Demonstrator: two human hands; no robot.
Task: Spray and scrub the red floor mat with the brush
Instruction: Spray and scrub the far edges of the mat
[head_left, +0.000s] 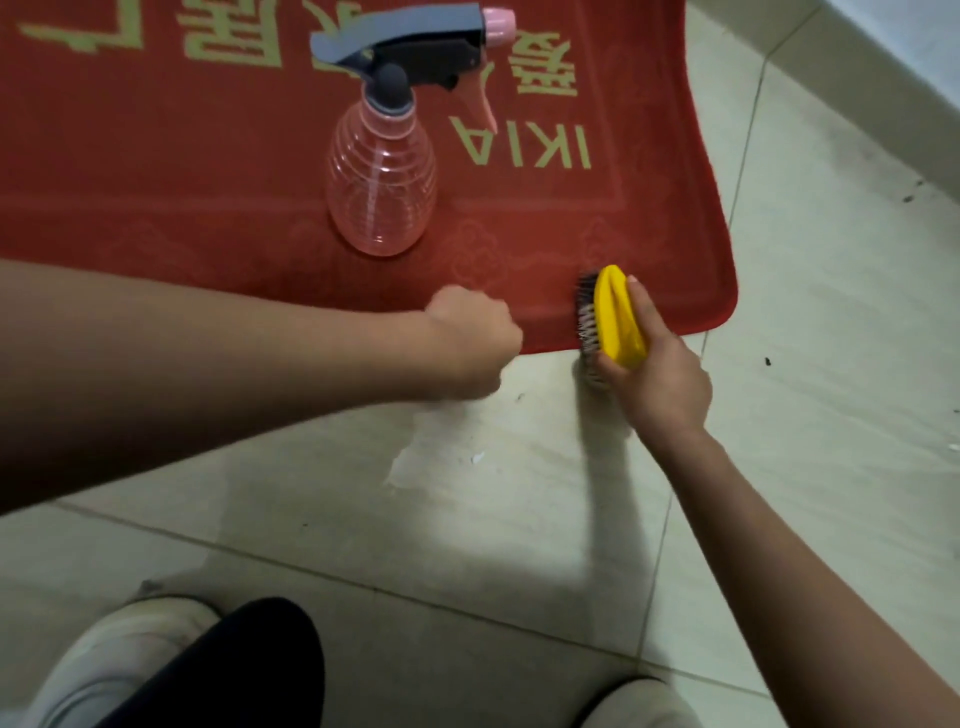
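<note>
A pale tiled floor (467, 519) fills the lower part of the head view, with the red floor mat (156, 182), lettered in gold, spread across the upper left, its rounded near-right corner lying on the tiles. A clear pink spray bottle (382, 176) with a grey trigger head and pink nozzle stands upright on the mat, well inside its near edge and untouched by either hand. The person's left hand (475, 340) sits at the mat's near edge with fingers curled into a fist; whether it grasps the edge cannot be told, since the fingertips are hidden. Just to its right, the right hand (660, 379) grasps the yellow brush (618, 317), fingers wrapped round its plastic back. The brush is tilted on its side, bristles facing left toward the fist, straddling the mat's near edge close to the corner, its far end over the red pile and its near end over the tiles. A light-coloured shoe (119, 660) shows at the bottom left.
</note>
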